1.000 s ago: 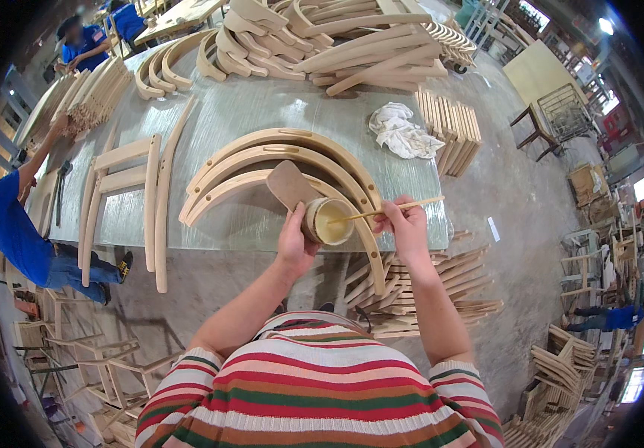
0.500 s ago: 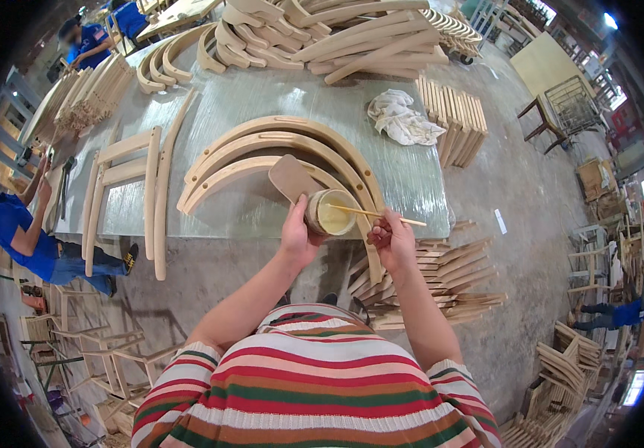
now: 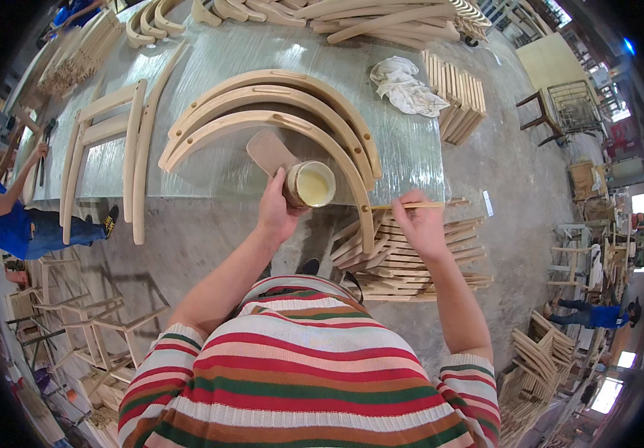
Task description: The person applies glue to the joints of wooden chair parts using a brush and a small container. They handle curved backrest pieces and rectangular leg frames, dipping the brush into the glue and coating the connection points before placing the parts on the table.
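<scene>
My left hand (image 3: pixel 279 215) is wrapped round a cup (image 3: pixel 291 191) of pale yellow liquid, held just off the table's front edge. Pinched in my right hand (image 3: pixel 422 225) is a thin wooden stick (image 3: pixel 428 205). The stick's left tip meets the near end of the closest curved wooden rail (image 3: pixel 277 119), at a small round hole; whether it is inside the hole I cannot tell. Two similar curved rails (image 3: pixel 262 78) lie nested behind it, with holes along them. Beside the cup sits a flat, rounded wooden piece (image 3: pixel 264 148), partly hidden by it.
A wooden frame (image 3: pixel 137 149) stands left on the film-covered table (image 3: pixel 217 172). A white cloth (image 3: pixel 404 88) lies right, near stacked slats (image 3: pixel 456 97). More wooden parts (image 3: pixel 397 272) are piled below the table edge. A co-worker in blue (image 3: pixel 8 216) is at the left.
The stick has come out of the cup and moved right and down to the rail's end with my right hand. The whole view has shifted, so the table sits higher in it.
</scene>
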`<state>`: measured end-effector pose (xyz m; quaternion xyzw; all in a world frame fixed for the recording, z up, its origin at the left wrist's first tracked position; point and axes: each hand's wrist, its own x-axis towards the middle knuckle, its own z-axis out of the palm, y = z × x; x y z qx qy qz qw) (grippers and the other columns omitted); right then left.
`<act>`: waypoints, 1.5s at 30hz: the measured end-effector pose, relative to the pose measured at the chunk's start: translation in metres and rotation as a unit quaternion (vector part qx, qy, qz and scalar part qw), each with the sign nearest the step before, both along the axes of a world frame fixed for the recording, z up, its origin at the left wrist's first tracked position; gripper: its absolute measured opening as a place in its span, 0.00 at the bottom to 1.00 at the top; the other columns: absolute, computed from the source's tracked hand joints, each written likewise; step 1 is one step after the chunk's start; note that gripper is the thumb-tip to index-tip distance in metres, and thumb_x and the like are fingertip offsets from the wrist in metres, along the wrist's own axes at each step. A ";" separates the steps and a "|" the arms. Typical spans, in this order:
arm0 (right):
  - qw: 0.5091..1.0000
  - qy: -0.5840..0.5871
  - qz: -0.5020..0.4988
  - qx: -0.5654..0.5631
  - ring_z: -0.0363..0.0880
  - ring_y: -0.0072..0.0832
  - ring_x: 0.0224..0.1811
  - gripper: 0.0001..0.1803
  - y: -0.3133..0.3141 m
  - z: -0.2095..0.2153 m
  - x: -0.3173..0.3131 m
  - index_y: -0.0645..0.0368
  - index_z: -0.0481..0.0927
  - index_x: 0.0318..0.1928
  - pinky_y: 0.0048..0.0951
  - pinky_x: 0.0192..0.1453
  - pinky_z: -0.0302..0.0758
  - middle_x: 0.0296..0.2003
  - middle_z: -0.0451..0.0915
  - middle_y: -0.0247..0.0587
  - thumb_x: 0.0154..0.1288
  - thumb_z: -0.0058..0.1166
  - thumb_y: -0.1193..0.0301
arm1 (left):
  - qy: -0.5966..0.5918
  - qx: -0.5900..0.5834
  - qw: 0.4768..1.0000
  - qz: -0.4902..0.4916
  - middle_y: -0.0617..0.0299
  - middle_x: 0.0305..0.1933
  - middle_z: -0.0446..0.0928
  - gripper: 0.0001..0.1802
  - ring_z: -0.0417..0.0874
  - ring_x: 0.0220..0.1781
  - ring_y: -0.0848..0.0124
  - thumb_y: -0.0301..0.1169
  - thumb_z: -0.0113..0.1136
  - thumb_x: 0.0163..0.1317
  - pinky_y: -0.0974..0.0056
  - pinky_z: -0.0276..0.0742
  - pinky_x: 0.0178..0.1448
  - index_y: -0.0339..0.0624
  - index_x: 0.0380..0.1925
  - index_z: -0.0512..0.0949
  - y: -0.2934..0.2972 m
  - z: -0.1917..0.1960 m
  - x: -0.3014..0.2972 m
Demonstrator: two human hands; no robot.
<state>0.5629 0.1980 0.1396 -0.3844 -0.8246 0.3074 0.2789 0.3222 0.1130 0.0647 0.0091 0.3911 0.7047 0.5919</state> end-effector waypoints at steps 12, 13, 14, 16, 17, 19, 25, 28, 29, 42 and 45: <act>0.990 -0.106 0.073 0.053 0.74 0.46 0.27 0.08 -0.001 -0.006 -0.024 0.60 0.69 0.27 0.41 0.30 0.71 0.23 0.72 0.46 0.60 0.53 0.73 | -0.027 0.000 0.999 0.026 0.60 0.56 0.72 0.23 0.74 0.57 0.64 0.46 0.33 0.72 0.51 0.71 0.59 0.44 0.56 0.66 -0.012 -0.015 -0.008; 0.988 -0.108 0.083 0.069 0.74 0.46 0.27 0.08 0.000 -0.005 -0.027 0.60 0.69 0.27 0.41 0.30 0.71 0.23 0.72 0.46 0.61 0.53 0.73 | -0.030 0.001 0.999 0.028 0.59 0.56 0.72 0.23 0.74 0.57 0.64 0.46 0.33 0.72 0.51 0.70 0.59 0.44 0.56 0.66 -0.014 -0.016 -0.008; 0.986 -0.108 0.093 0.086 0.74 0.46 0.27 0.08 0.001 -0.004 -0.029 0.60 0.69 0.27 0.41 0.30 0.71 0.23 0.72 0.47 0.61 0.52 0.73 | -0.034 0.003 0.999 0.028 0.59 0.56 0.72 0.23 0.74 0.57 0.64 0.46 0.33 0.72 0.51 0.70 0.59 0.44 0.56 0.66 -0.015 -0.014 -0.008; 0.984 -0.132 0.080 0.091 0.74 0.47 0.27 0.08 -0.001 -0.003 -0.028 0.60 0.70 0.27 0.41 0.31 0.71 0.24 0.72 0.48 0.61 0.52 0.72 | -0.041 0.007 0.999 0.028 0.59 0.56 0.72 0.23 0.74 0.57 0.63 0.45 0.33 0.72 0.50 0.70 0.60 0.44 0.56 0.66 -0.017 -0.011 -0.007; 0.982 -0.144 0.074 0.094 0.74 0.48 0.27 0.08 -0.003 -0.002 -0.028 0.60 0.70 0.28 0.42 0.31 0.71 0.24 0.72 0.48 0.62 0.51 0.72 | -0.041 0.006 0.999 0.032 0.59 0.56 0.72 0.23 0.74 0.57 0.63 0.45 0.33 0.72 0.50 0.70 0.60 0.44 0.56 0.66 -0.019 -0.011 -0.008; 0.986 -0.131 0.084 0.057 0.74 0.48 0.28 0.09 -0.002 0.000 -0.028 0.61 0.70 0.28 0.42 0.32 0.71 0.25 0.73 0.49 0.62 0.51 0.71 | -0.039 0.005 0.998 0.040 0.59 0.56 0.71 0.22 0.74 0.57 0.63 0.45 0.32 0.72 0.50 0.69 0.60 0.44 0.56 0.66 -0.021 -0.010 -0.009; 0.985 -0.147 0.081 0.043 0.74 0.48 0.27 0.08 -0.002 0.003 -0.028 0.62 0.71 0.30 0.40 0.32 0.71 0.25 0.73 0.50 0.62 0.52 0.71 | -0.039 0.011 0.998 0.046 0.60 0.56 0.71 0.22 0.74 0.57 0.63 0.45 0.33 0.72 0.50 0.70 0.59 0.46 0.57 0.65 -0.023 -0.002 -0.007; 0.992 -0.109 0.064 0.010 0.75 0.42 0.26 0.08 0.001 0.009 -0.021 0.64 0.72 0.31 0.35 0.31 0.71 0.23 0.74 0.48 0.62 0.53 0.71 | -0.018 0.012 0.999 0.043 0.60 0.55 0.72 0.21 0.74 0.56 0.64 0.45 0.33 0.72 0.51 0.72 0.57 0.46 0.56 0.65 -0.025 -0.006 -0.007; 0.994 -0.091 0.052 -0.007 0.76 0.39 0.25 0.08 0.002 0.013 -0.021 0.64 0.73 0.31 0.33 0.31 0.71 0.22 0.74 0.47 0.62 0.54 0.72 | -0.016 0.009 0.999 0.035 0.60 0.55 0.72 0.21 0.75 0.56 0.65 0.45 0.34 0.72 0.51 0.73 0.57 0.46 0.55 0.66 -0.025 -0.008 -0.007; 0.899 0.310 -0.076 -0.299 0.75 0.21 0.23 0.10 -0.013 -0.004 -0.046 0.62 0.70 0.29 0.21 0.28 0.74 0.23 0.77 0.39 0.66 0.52 0.70 | -0.041 0.044 0.998 -0.008 0.63 0.54 0.71 0.18 0.78 0.51 0.65 0.43 0.39 0.71 0.52 0.79 0.48 0.52 0.57 0.60 -0.019 0.020 0.027; 0.895 0.338 -0.099 -0.275 0.75 0.22 0.22 0.10 -0.015 -0.020 -0.040 0.62 0.69 0.30 0.23 0.27 0.76 0.23 0.76 0.41 0.66 0.52 0.70 | -0.034 0.048 0.998 -0.010 0.63 0.53 0.72 0.18 0.78 0.51 0.66 0.43 0.39 0.71 0.53 0.79 0.48 0.52 0.56 0.62 -0.019 0.023 0.025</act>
